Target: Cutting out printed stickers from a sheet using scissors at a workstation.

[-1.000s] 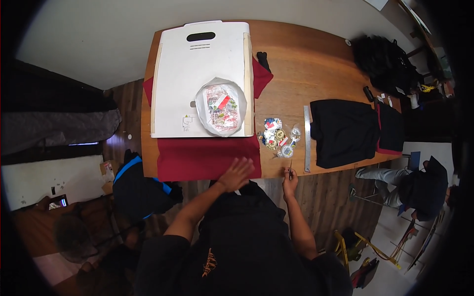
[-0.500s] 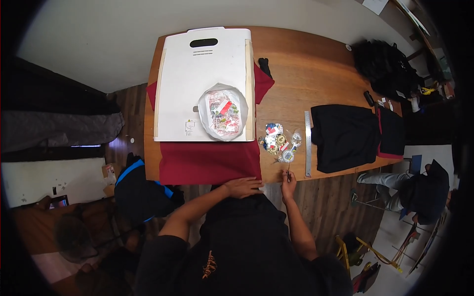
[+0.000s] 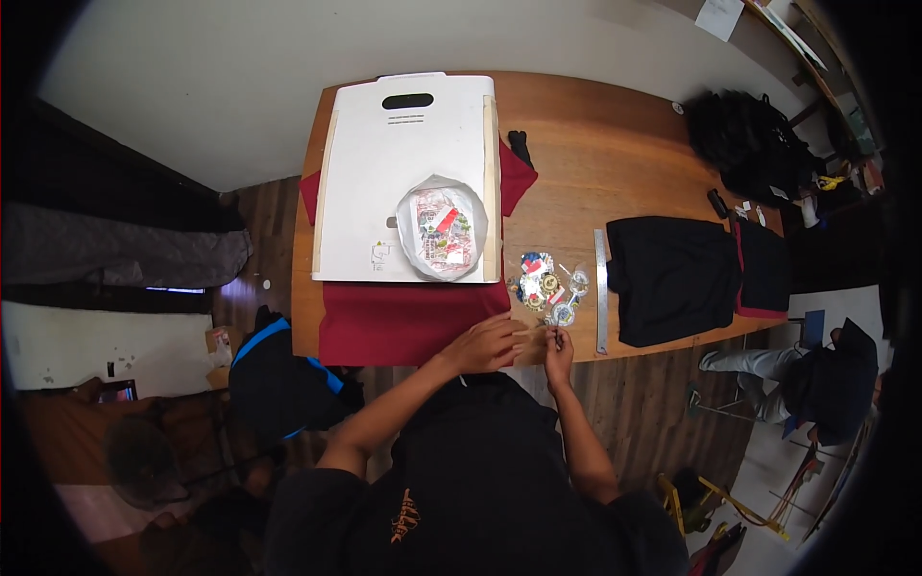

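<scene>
My left hand [image 3: 492, 344] rests at the front edge of the wooden table [image 3: 615, 134], by the lower right corner of a dark red cloth [image 3: 403, 322]. My right hand [image 3: 558, 345] is close beside it, fingers pinched on a small item too tiny to make out. Just beyond both hands lies a cluster of small round badges [image 3: 547, 286] in clear wrappers. A white board [image 3: 408, 173] covers the red cloth, and a clear bag of colourful stickers [image 3: 442, 228] lies on the board.
A metal ruler [image 3: 601, 288] lies right of the badges. Folded black garments [image 3: 677, 278] sit at the right, a black backpack [image 3: 744, 139] at the far right corner. A blue and black bag [image 3: 279, 374] is on the floor at left. Another person sits at the right [image 3: 816, 379].
My left hand has drawn back off the red cloth and moved right, meeting my right hand at the table's front edge. The right hand has hardly moved.
</scene>
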`<action>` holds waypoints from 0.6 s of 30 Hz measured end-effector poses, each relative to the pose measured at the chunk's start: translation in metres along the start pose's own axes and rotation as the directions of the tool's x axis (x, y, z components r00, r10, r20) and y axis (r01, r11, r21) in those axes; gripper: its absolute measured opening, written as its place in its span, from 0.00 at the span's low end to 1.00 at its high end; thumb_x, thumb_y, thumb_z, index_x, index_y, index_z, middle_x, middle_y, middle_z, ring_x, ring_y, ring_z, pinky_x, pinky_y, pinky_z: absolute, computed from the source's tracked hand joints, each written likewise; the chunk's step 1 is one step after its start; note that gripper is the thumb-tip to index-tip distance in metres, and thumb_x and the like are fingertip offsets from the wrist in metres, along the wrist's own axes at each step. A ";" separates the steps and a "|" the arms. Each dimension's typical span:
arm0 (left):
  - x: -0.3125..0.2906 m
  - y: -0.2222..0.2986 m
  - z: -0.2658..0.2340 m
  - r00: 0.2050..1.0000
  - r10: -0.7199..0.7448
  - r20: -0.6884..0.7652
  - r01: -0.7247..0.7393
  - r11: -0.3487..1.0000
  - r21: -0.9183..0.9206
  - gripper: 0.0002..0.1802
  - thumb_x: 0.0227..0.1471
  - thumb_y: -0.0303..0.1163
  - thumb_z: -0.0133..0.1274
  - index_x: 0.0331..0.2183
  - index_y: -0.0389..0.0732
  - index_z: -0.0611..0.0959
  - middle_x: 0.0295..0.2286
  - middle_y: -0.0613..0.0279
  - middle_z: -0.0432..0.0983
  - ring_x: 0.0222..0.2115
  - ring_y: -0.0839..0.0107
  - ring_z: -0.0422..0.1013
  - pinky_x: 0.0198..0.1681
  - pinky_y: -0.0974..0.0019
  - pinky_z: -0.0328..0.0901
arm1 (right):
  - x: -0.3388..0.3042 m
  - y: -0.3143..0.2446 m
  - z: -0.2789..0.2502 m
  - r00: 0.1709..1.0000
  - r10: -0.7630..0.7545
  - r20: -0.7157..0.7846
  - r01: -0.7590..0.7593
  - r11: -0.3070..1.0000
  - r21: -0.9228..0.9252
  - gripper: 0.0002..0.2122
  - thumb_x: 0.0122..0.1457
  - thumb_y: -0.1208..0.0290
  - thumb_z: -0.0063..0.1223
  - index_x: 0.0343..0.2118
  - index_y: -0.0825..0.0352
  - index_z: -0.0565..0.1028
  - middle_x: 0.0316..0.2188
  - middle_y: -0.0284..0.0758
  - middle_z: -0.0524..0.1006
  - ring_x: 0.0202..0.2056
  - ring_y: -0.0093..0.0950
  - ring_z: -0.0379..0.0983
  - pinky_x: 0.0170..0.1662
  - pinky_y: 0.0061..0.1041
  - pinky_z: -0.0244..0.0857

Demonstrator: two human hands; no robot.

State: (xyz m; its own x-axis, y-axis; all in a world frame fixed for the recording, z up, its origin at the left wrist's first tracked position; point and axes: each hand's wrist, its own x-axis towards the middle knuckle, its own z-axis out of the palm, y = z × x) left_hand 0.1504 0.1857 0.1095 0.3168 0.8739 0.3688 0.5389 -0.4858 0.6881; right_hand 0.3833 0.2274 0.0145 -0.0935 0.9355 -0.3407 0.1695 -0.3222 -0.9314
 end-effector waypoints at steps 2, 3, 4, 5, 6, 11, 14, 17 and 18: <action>-0.005 0.003 -0.010 0.989 -0.078 -0.125 0.081 0.997 0.019 0.12 0.52 0.29 0.60 0.41 0.41 0.84 0.43 0.56 0.79 0.47 0.61 0.74 0.56 0.56 0.65 | 0.006 -0.009 0.008 0.999 -0.046 0.007 0.045 0.999 0.020 0.09 0.67 0.68 0.51 0.43 0.68 0.73 0.36 0.29 0.75 0.40 0.19 0.69 0.48 0.21 0.63; -0.002 0.007 -0.026 0.959 -0.142 -0.246 0.146 0.989 -0.001 0.10 0.51 0.26 0.60 0.38 0.41 0.85 0.42 0.58 0.80 0.44 0.64 0.75 0.53 0.57 0.65 | 0.008 -0.024 0.013 0.998 0.039 0.053 -0.039 0.999 -0.012 0.08 0.67 0.69 0.51 0.42 0.68 0.71 0.35 0.29 0.74 0.39 0.19 0.69 0.47 0.21 0.63; -0.003 0.005 -0.037 0.907 -0.187 -0.378 0.208 0.978 0.016 0.08 0.51 0.26 0.60 0.37 0.40 0.84 0.40 0.58 0.80 0.42 0.63 0.75 0.50 0.57 0.65 | 0.012 -0.038 0.021 0.988 0.122 0.097 -0.118 0.992 -0.049 0.07 0.67 0.69 0.51 0.41 0.68 0.70 0.34 0.30 0.73 0.38 0.19 0.68 0.46 0.22 0.62; -0.005 0.002 -0.048 0.835 -0.222 -0.503 0.270 0.963 0.023 0.06 0.51 0.25 0.60 0.35 0.39 0.84 0.38 0.57 0.79 0.41 0.62 0.75 0.48 0.57 0.65 | 0.018 -0.048 0.038 0.983 -0.163 0.089 0.159 0.986 0.053 0.07 0.67 0.68 0.50 0.39 0.66 0.69 0.29 0.25 0.66 0.33 0.17 0.63 0.38 0.20 0.60; -0.008 -0.001 -0.060 0.748 -0.273 -0.605 0.374 0.926 0.045 0.06 0.52 0.25 0.59 0.35 0.38 0.83 0.37 0.57 0.79 0.41 0.61 0.74 0.48 0.57 0.64 | 0.023 -0.060 0.051 0.981 -0.173 0.088 0.172 0.985 0.024 0.08 0.66 0.68 0.52 0.38 0.66 0.68 0.29 0.27 0.66 0.33 0.18 0.62 0.38 0.21 0.59; -0.019 -0.036 -0.092 0.415 -0.410 -0.812 0.631 0.773 -0.067 0.20 0.56 0.28 0.56 0.51 0.36 0.77 0.50 0.46 0.65 0.53 0.53 0.62 0.57 0.53 0.58 | 0.043 -0.151 0.121 0.923 -0.322 0.211 0.324 0.946 0.026 0.13 0.64 0.68 0.55 0.32 0.66 0.62 0.26 0.28 0.63 0.28 0.18 0.59 0.31 0.22 0.58; -0.032 -0.061 -0.092 0.496 -0.607 -0.621 0.635 0.741 -0.218 0.24 0.61 0.37 0.53 0.56 0.39 0.74 0.55 0.43 0.64 0.61 0.49 0.57 0.63 0.54 0.54 | 0.065 -0.164 0.155 0.851 -0.469 0.236 0.511 0.843 -0.169 0.15 0.60 0.66 0.59 0.33 0.68 0.64 0.26 0.36 0.68 0.28 0.28 0.65 0.33 0.29 0.62; -0.022 -0.053 -0.088 0.492 -0.660 -0.569 0.648 0.713 -0.267 0.24 0.61 0.34 0.54 0.56 0.39 0.75 0.54 0.42 0.66 0.60 0.48 0.60 0.62 0.54 0.55 | 0.073 -0.160 0.168 0.812 -0.513 0.279 0.583 0.730 -0.357 0.17 0.55 0.66 0.61 0.35 0.70 0.65 0.28 0.45 0.71 0.32 0.45 0.70 0.36 0.42 0.63; -0.023 -0.054 -0.085 0.492 -0.659 -0.569 0.647 0.714 -0.268 0.24 0.61 0.34 0.54 0.56 0.39 0.75 0.54 0.42 0.66 0.60 0.48 0.60 0.62 0.54 0.55 | 0.069 -0.164 0.171 0.831 -0.461 0.311 0.551 0.760 -0.345 0.16 0.55 0.67 0.60 0.35 0.70 0.65 0.28 0.46 0.72 0.33 0.48 0.70 0.36 0.44 0.63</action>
State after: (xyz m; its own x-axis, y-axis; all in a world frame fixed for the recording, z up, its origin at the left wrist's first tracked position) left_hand 0.0476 0.1932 0.1165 -0.6436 0.7608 0.0831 0.3807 0.2241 0.8971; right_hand 0.1816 0.3203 0.1221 -0.4608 0.8811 0.1065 0.4154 0.3201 -0.8514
